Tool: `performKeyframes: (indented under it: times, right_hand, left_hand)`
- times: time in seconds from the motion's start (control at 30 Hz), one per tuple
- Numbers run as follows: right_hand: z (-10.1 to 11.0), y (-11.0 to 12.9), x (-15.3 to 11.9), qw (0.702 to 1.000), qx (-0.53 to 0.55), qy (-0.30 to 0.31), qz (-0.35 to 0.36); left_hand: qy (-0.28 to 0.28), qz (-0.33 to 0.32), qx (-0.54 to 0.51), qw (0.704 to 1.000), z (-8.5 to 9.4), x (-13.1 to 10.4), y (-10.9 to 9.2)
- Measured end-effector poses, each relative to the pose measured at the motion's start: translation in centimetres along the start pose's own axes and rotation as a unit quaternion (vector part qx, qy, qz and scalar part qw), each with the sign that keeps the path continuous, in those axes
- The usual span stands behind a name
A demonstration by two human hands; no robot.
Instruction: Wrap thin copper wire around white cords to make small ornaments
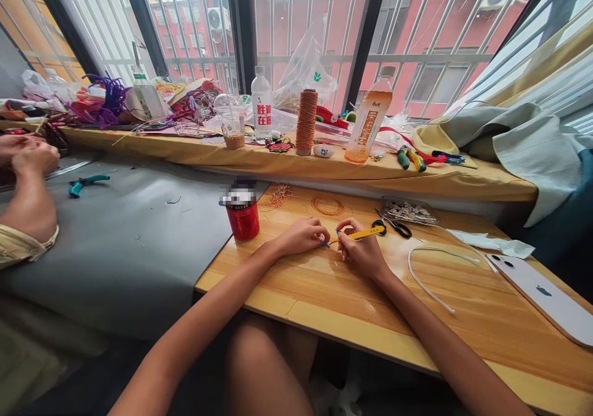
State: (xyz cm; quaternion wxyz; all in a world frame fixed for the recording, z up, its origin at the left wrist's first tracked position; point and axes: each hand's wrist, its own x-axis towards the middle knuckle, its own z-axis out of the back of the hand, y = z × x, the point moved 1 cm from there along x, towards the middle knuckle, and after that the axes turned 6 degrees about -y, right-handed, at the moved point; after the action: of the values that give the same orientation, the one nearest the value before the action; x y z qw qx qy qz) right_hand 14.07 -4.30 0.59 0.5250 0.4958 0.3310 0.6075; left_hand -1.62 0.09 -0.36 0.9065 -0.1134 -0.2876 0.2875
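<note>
My right hand (359,249) holds yellow tweezers (368,233) like a pen, their thin tip pointing left toward my other hand. My left hand (303,235) rests on the wooden table (296,283) with thumb and fingers pinched together. Whatever is between them is too small to name; a bit of blue shows at the fingertips. The two hands nearly meet just above the tabletop. Behind them lies a loose coil of thin copper-coloured wire (327,205), with a tangle of the same wire (280,195) to its left.
A red can (243,218) stands left, black-handled scissors (393,223) and a clear tray of small pieces (410,210) right. White cord (428,249) and a phone (544,291) lie further right. Bottles and a thread spool (306,122) line the sill. A co-worker's hands (30,153) are far left.
</note>
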Motion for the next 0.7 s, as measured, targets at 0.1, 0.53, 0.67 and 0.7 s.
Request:
performKeyframes:
  times: [0.1,0.53,0.67,0.7]
  right_hand:
    - [0.03,-0.11,0.04,1.0,-0.007,-0.004,0.005]
    - [-0.22,0.31,-0.06,0.999,-0.041,-0.001,0.019]
    - [-0.44,0.23,-0.22,0.999,-0.037,0.004,0.03]
    - [-0.51,0.18,-0.28,0.999,-0.039,0.002,0.036]
  left_hand:
    - [0.005,0.002,-0.001,1.0,0.0,0.05,-0.04]
    - [0.015,-0.002,-0.011,1.0,0.03,-0.01,-0.1]
    - [0.006,0.001,-0.009,1.0,-0.28,0.06,-0.17]
    - [0.002,0.002,-0.007,1.0,-0.36,0.08,-0.17]
